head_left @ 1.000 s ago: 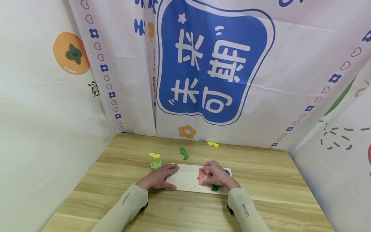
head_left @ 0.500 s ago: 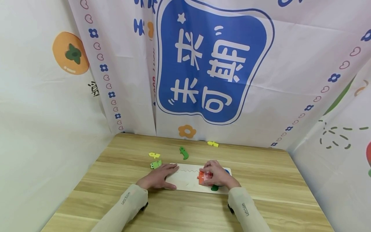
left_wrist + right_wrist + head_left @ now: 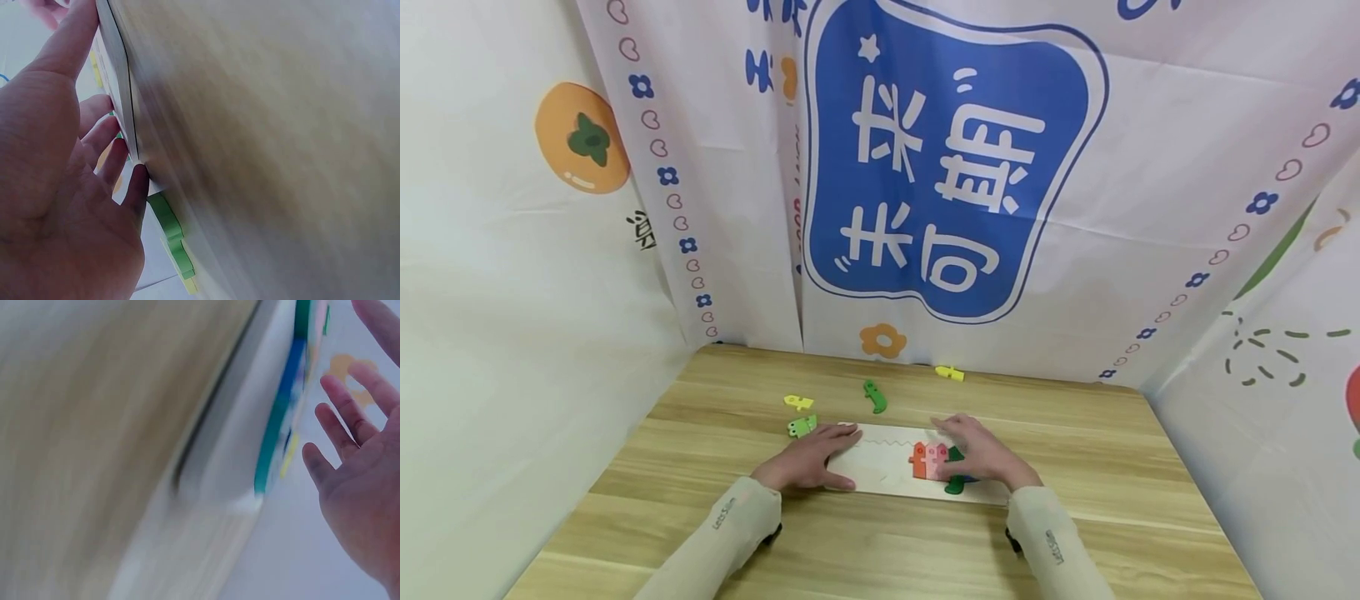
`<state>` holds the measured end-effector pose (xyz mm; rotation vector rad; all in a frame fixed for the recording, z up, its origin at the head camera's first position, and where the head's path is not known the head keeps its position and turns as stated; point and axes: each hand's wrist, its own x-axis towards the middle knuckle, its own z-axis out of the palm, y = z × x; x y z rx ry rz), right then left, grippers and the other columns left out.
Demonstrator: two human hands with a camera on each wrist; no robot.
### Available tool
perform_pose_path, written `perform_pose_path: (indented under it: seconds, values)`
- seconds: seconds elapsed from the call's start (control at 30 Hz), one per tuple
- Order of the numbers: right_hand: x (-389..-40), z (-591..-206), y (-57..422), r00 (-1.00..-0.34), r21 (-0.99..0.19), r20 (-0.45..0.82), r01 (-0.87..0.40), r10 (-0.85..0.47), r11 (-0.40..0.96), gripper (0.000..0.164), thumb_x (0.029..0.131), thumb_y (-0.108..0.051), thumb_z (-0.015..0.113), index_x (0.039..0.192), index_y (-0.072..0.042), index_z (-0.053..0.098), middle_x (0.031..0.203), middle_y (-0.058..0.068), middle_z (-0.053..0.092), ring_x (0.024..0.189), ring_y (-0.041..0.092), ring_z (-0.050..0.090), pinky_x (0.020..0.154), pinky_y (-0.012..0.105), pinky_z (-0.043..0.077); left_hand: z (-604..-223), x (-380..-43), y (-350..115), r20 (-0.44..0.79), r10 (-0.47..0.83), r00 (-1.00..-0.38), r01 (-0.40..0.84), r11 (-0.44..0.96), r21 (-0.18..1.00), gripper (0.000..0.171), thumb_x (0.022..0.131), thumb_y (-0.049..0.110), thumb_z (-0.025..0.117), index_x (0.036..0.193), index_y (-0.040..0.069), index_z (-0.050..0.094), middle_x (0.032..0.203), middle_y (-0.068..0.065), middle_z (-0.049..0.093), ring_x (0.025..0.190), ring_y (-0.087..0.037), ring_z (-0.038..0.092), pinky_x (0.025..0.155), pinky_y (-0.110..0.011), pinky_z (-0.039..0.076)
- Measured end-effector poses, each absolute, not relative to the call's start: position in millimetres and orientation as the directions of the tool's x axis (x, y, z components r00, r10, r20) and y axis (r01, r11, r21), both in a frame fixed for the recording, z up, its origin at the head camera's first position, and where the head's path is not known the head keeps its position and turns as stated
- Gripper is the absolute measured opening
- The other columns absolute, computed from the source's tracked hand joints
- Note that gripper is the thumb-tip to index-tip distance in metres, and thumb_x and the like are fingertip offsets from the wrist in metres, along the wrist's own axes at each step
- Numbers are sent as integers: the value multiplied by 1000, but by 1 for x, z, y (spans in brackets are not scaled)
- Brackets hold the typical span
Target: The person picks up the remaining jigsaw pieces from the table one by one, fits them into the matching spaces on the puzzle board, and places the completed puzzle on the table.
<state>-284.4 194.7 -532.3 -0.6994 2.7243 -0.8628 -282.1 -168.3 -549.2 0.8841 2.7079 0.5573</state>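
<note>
A pale flat puzzle board (image 3: 876, 467) lies on the table. My left hand (image 3: 808, 458) rests on its left end, thumb near the front edge and fingers near the back. Over the right end hovers my right hand (image 3: 983, 452), slightly blurred, fingers spread and nothing in them. An orange puzzle piece (image 3: 919, 461), a pink piece (image 3: 936, 461) and a dark green piece (image 3: 955, 484) sit side by side on the board, partly under that hand. In the right wrist view, blue and teal pieces (image 3: 272, 444) stand up from the board's end, apart from my fingers.
Behind the board lie a light green piece with eyes (image 3: 802, 427), a green curved piece (image 3: 874, 397) and two yellow pieces, one at left (image 3: 798, 402) and one farther back (image 3: 950, 374). A printed cloth (image 3: 745, 275) hangs along the table's back edge.
My right hand has let go of the orange and pink pieces and moved to the right, its fingers spreading. More of those pieces shows. My left hand stays on the board.
</note>
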Motion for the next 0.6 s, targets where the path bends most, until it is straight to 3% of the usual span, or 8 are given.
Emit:
perform_pose_path:
  seconds: [0.17,0.37,0.6]
  values:
    - [-272,-528,224,-902,-611,-80,-292,-424,736,102,79,-38,91,162,-17,36,161,20,38,146,44,40,117,68,36,-548,-282,-169,-101,611,-785,518,738,433,92,90,57,74,162,12,37,168,-11,33,155,-41,29,123,-63,30]
    - [-257,-532,259,-918,-608,-139,-217,-371,764,119,70,-34,97,164,-10,29,169,20,28,154,47,25,123,68,25,-547,-281,-170,-102,612,-784,520,738,430,94,89,59,74,162,13,37,168,-10,34,154,-40,30,122,-62,31]
    - [-253,-539,271,-916,-594,-160,-207,-367,777,120,68,-40,98,162,-4,32,167,24,31,153,49,27,123,66,25,-548,-281,-170,-112,607,-786,515,745,423,93,89,59,74,162,15,36,169,-9,33,155,-39,29,123,-61,31]
